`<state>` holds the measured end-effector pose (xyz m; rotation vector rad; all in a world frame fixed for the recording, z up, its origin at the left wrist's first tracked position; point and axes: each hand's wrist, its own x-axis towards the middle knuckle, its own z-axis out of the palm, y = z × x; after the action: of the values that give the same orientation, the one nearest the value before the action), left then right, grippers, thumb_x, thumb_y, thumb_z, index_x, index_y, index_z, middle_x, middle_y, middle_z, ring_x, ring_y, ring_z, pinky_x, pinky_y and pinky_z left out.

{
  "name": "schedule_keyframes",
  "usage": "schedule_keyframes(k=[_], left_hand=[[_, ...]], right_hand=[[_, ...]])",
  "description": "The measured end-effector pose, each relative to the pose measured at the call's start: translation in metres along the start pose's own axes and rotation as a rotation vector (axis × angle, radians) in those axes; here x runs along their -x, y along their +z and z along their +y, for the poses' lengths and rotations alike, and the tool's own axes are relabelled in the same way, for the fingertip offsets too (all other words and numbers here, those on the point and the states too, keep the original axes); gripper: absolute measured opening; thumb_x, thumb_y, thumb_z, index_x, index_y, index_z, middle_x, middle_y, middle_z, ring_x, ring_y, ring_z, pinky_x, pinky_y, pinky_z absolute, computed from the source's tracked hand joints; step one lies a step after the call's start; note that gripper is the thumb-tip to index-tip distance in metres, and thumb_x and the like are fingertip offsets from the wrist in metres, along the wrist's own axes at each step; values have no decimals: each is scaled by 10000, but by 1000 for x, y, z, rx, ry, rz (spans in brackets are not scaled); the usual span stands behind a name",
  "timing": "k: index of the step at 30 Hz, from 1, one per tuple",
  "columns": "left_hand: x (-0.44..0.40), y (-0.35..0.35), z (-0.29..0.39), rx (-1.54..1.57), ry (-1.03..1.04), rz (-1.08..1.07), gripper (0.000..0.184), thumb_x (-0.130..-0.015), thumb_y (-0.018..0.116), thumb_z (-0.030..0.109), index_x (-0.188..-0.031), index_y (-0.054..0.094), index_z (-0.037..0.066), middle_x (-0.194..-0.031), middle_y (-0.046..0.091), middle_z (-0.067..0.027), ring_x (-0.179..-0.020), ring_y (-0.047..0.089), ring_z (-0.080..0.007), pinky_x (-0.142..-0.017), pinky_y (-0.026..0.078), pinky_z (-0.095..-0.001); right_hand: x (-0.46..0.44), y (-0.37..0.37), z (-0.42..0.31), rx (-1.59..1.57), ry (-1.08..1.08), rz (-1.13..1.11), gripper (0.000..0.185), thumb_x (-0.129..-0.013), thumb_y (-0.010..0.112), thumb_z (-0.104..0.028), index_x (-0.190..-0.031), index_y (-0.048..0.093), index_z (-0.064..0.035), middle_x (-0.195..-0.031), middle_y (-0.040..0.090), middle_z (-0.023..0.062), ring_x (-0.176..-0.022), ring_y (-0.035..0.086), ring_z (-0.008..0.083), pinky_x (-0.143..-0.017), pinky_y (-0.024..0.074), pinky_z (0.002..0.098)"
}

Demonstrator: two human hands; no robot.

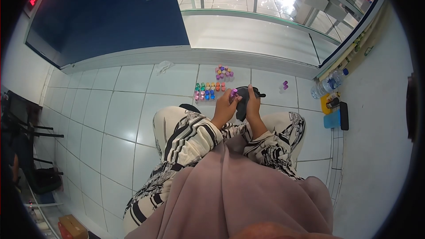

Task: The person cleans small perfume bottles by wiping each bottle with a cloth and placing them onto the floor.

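My left hand is closed round a small purple-capped bottle, held upright. Beside it, my right hand grips a dark cloth or pouch, which hangs down between the two hands. Whether it is a cloth or a pouch I cannot tell. Just past my left hand, small bottles with green, yellow, orange, pink and blue caps stand in rows on the floor. A looser cluster of purple, pink and yellow ones stands behind them. More purple-capped pieces sit apart on the right.
A glass display case and a dark blue panel border the tiled floor ahead. On the right are a water bottle and a blue container. A crumpled white tissue lies on the left; dark chairs stand farther left.
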<state>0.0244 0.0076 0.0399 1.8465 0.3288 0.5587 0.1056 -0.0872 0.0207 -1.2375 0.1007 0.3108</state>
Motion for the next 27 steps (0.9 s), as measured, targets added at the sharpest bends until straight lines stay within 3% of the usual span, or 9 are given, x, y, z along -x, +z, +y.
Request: schedule_keyframes(k=[3,6,10,11,16,18,22,25,27], left_hand=[[0,3,-2,36,-43,21,211,-902,671,180,-966,561,12,-719,640,-58,-612,605,-118,-564,453,-271],[-1,8,-5,80,-59,95,216,-907,661,194,-939,554,9,-755,663,-103,-660,650,-209,-600,473,-326],[-18,-8,-25,110,-213,336,210,-939,619,228,-957,561,26,-729,647,-66,-634,623,-179,-597,470,-319],[-22,-16,-31,166,-285,333,214,-946,612,239,-960,563,31,-723,641,-55,-626,613,-169,-594,468,-317],[-9,9,-52,297,-342,118,275,-951,623,291,-947,564,22,-678,608,-17,-572,556,-113,-549,441,-279],[-3,9,-47,305,-334,44,261,-945,632,278,-931,571,24,-668,600,-16,-557,540,-99,-525,420,-267],[0,-1,-34,347,-323,-54,246,-931,654,262,-898,582,28,-655,587,-13,-542,514,-82,-503,396,-253],[-1,-1,-25,341,-299,-15,197,-942,643,229,-934,547,57,-639,534,16,-534,473,-53,-478,351,-215],[-2,1,-18,388,-242,0,198,-929,661,218,-961,566,48,-655,533,33,-548,469,-49,-489,347,-207]], right_hand=[[-10,-3,12,121,-69,63,460,-913,634,-440,-913,665,19,-844,671,85,-738,621,156,-692,496,305],[-14,-4,14,168,-138,171,485,-903,644,-453,-929,668,30,-867,679,94,-755,625,171,-698,496,315],[-19,-19,0,115,-41,413,517,-901,644,-466,-954,669,48,-896,685,105,-771,632,176,-691,499,317],[-22,-18,1,13,-164,456,575,-896,629,-514,-969,669,55,-892,679,107,-754,628,179,-683,499,318],[-2,-9,5,393,-53,111,602,-901,606,-554,-1006,655,37,-864,666,79,-757,609,141,-687,492,287],[20,10,9,251,-319,38,508,-925,602,-503,-979,650,1,-878,667,51,-782,593,104,-685,468,258],[9,-10,11,787,-149,15,491,-936,589,-490,-952,662,-5,-874,676,53,-756,610,126,-663,485,286],[14,-5,-3,773,-132,-7,526,-913,593,-526,-826,681,-14,-744,666,85,-722,638,166,-677,501,319],[8,-9,15,480,-11,-29,517,-909,597,-529,-839,681,-24,-755,657,67,-709,622,160,-665,497,320]])
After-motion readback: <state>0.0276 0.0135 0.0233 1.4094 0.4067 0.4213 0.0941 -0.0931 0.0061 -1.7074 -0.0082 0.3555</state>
